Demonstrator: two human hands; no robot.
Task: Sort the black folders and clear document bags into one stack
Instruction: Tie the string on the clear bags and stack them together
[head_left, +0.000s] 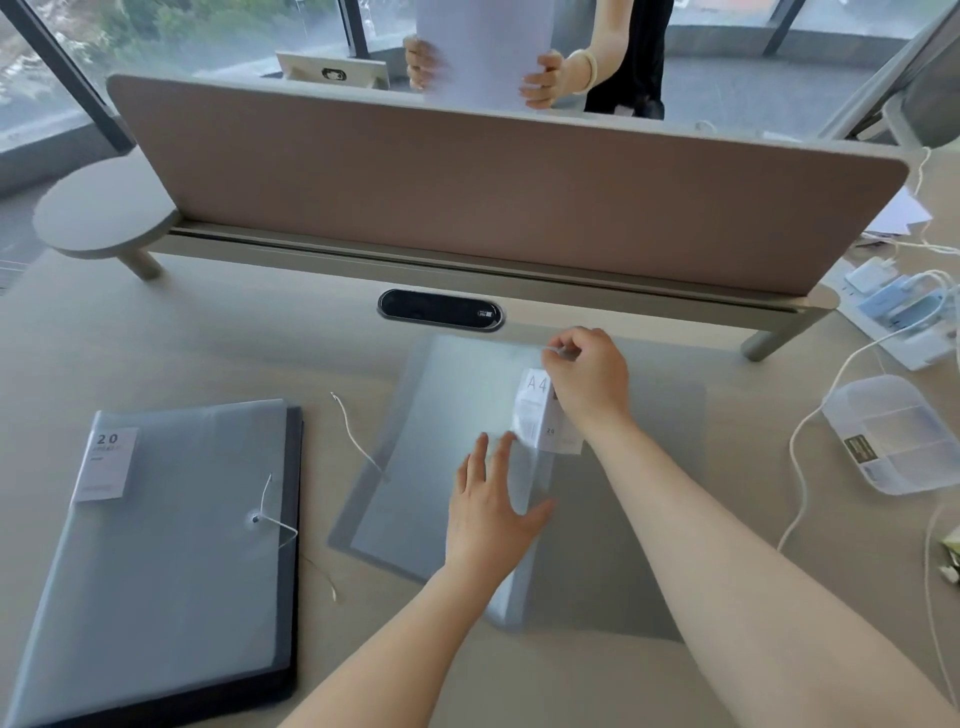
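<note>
On the left of the desk lies a stack (156, 545): a clear document bag with a "20" label and a string clasp on top of a black folder (296, 519), whose dark edge shows at the right and front. In the middle lies another clear document bag (441, 415) with an "A4" label, its flap partly lifted. My right hand (587, 384) pinches the thin white string at the bag's far edge. My left hand (493, 509) rests flat on the bag, fingers spread. A loose string end (353, 436) trails left of this bag.
A brown partition screen (467, 187) runs across the far side, with a black cable port (440, 310) below it. A clear plastic box (893, 431), white cables (810, 431) and chargers (904, 306) sit at the right. Another person holds white paper (483, 47) behind the screen.
</note>
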